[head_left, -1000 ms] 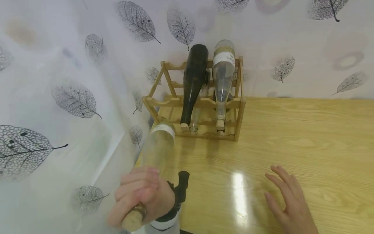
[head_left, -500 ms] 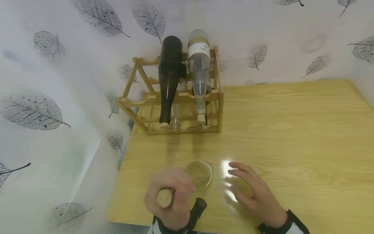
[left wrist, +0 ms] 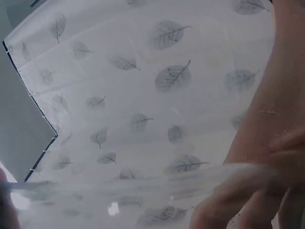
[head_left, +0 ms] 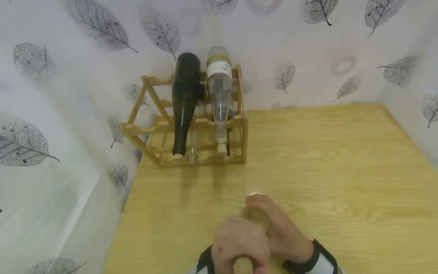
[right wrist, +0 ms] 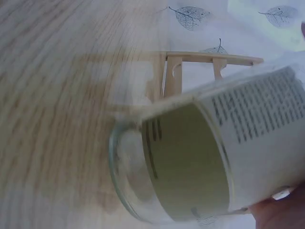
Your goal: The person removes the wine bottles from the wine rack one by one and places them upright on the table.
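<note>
I see my left hand (head_left: 239, 245) wrapped round the neck of a clear glass wine bottle with a white printed label (right wrist: 214, 157), its fingers curled just below the tan cork (head_left: 243, 265) that pokes out at the very bottom edge of the head view. My right hand (head_left: 277, 232) lies against the bottle's body just beyond the left, fingers bent over the glass — it grips the bottle too, and a fingertip shows at the label's edge in the right wrist view.

The bottle's long axis runs away from me: cork end towards my body, round base pointing out over the light wooden table (head_left: 335, 163) towards the rack. In the right wrist view the base hangs close above the wood; whether it touches I cannot tell. The bottle sits at the near edge of the table, well apart from the rack.

At the far left corner stands a slatted wooden bottle rack (head_left: 191, 125). On its top tier lie a dark glass bottle (head_left: 184, 99) and, just beside it on the right, a clear corked bottle with a white label (head_left: 219, 95) — both necks towards me. A white curtain printed with grey leaves (head_left: 68, 95) hangs behind and to the left.
</note>
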The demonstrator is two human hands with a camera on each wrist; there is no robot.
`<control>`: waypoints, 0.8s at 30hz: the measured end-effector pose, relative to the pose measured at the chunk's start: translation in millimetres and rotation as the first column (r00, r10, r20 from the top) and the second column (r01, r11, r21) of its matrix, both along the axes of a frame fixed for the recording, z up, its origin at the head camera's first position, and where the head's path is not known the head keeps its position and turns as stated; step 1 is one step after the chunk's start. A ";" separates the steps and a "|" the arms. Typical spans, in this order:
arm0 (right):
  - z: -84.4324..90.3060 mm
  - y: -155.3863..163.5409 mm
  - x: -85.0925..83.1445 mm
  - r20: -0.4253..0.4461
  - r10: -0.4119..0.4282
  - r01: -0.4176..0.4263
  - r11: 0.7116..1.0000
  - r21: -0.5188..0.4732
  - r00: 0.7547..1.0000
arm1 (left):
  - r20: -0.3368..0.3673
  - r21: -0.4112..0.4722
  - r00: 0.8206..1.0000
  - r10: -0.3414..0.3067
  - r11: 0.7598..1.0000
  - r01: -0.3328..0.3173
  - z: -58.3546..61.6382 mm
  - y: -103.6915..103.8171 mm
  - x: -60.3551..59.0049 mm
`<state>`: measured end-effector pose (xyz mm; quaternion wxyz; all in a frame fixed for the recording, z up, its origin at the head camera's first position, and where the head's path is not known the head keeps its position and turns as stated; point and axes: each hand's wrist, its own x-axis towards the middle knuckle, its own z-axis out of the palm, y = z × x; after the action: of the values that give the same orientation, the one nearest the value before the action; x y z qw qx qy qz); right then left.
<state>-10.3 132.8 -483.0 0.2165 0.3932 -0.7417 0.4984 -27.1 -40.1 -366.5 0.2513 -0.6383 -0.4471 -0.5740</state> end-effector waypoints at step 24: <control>9.2 122.0 -101.3 0.535 -0.556 0.684 0.728 -0.056 0.636 | 0.438 0.196 0.824 0.359 0.856 -0.478 -49.6 -33.6 -13.8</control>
<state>-111.6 254.8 -473.8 0.2314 -0.0568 -0.7906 0.5641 -40.9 -73.7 -416.1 0.3722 -0.3520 -0.5264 -0.6786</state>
